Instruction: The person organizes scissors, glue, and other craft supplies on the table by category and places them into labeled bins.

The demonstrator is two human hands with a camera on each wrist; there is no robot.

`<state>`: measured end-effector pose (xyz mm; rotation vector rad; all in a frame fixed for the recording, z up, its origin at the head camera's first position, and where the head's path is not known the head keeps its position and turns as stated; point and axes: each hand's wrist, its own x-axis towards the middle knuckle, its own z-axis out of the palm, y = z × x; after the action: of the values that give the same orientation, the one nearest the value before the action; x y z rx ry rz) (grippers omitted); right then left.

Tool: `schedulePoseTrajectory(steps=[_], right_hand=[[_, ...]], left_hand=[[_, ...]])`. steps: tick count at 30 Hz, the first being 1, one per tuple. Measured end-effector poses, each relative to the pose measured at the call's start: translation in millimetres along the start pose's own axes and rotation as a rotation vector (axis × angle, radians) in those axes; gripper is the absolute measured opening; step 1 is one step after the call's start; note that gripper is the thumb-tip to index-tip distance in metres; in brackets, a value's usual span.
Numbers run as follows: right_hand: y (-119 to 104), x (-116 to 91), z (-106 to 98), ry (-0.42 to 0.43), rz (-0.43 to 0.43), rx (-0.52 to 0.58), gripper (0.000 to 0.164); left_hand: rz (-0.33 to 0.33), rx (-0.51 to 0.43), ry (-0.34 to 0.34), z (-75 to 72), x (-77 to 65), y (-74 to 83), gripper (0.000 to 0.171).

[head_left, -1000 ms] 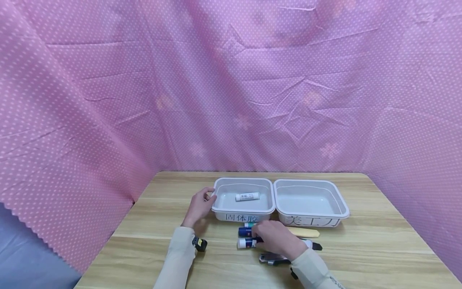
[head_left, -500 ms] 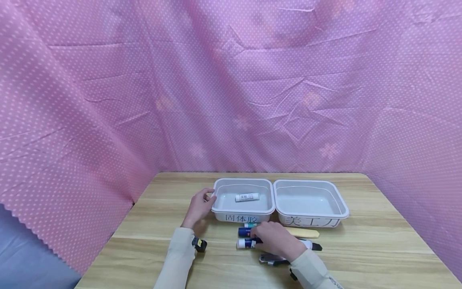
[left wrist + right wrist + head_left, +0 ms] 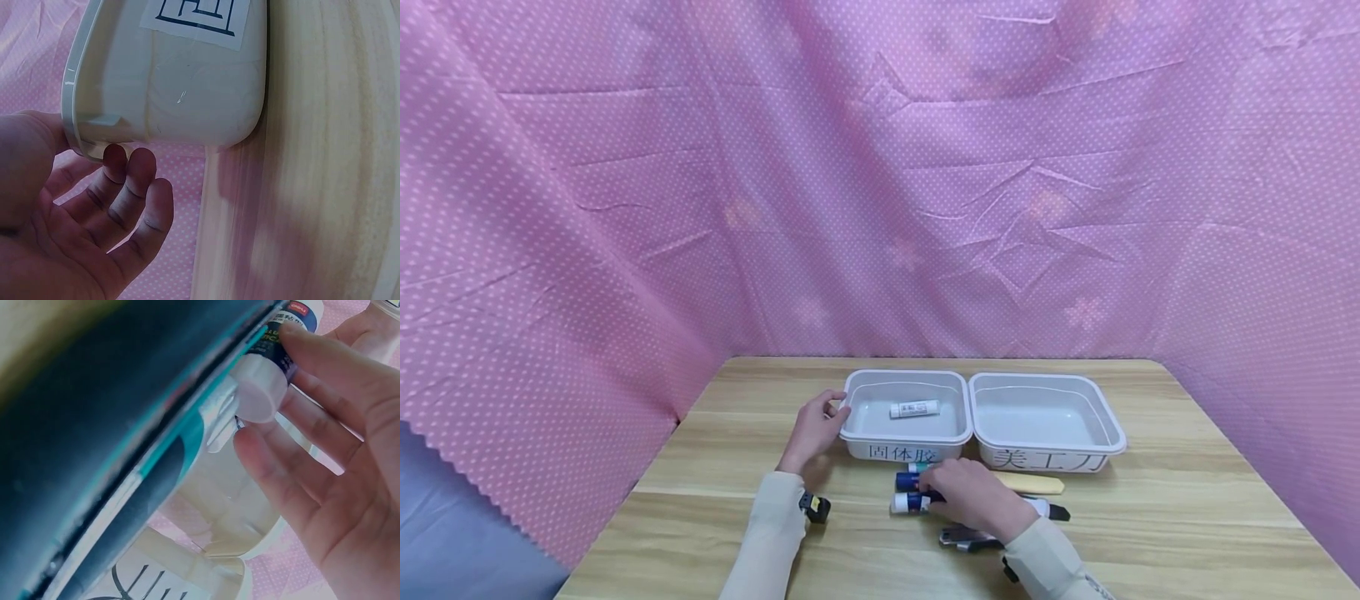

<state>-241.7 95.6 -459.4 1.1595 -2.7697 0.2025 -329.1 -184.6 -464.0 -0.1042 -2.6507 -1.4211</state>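
Observation:
My left hand (image 3: 812, 425) holds the left rim of a white plastic tray (image 3: 872, 439). In the left wrist view, its fingertips (image 3: 140, 164) sit at the tray's rim, with the thumb over the edge. A white glue stick (image 3: 914, 408) lies inside that tray. In front of the trays my right hand (image 3: 970, 492) pinches a glue stick (image 3: 912, 503) with white ends and a dark blue label. The right wrist view has this glue stick (image 3: 259, 387) between thumb and fingers. A blue-capped glue stick (image 3: 906, 482) lies just behind it, partly covered by the hand.
A second white tray (image 3: 1045, 448) stands against the first on its right. Under and around my right hand lie a yellow utility knife (image 3: 1033, 483), a black-ended one (image 3: 1058, 512) and a grey one (image 3: 958, 536). Another glue stick (image 3: 917, 468) lies close to the left tray.
The white-ended glue stick has shifted very slightly left with my right fingers. My left hand stays at the tray's rim.

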Motion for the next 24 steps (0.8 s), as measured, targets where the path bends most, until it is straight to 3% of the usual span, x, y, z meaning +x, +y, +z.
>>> schedulePoseTrajectory(steps=[13,24], right_hand=[[3.6,3.2,-2.6,0.085,-0.031,0.031,0.015],[5.6,3.0,-11.6,0.128,0.003,0.064,0.017]], left_hand=[[0.003,-0.007,0.002,0.5,-0.4,0.1,0.039],[0.011,-0.011,0.000,0.5,0.5,-0.5,0.038]])
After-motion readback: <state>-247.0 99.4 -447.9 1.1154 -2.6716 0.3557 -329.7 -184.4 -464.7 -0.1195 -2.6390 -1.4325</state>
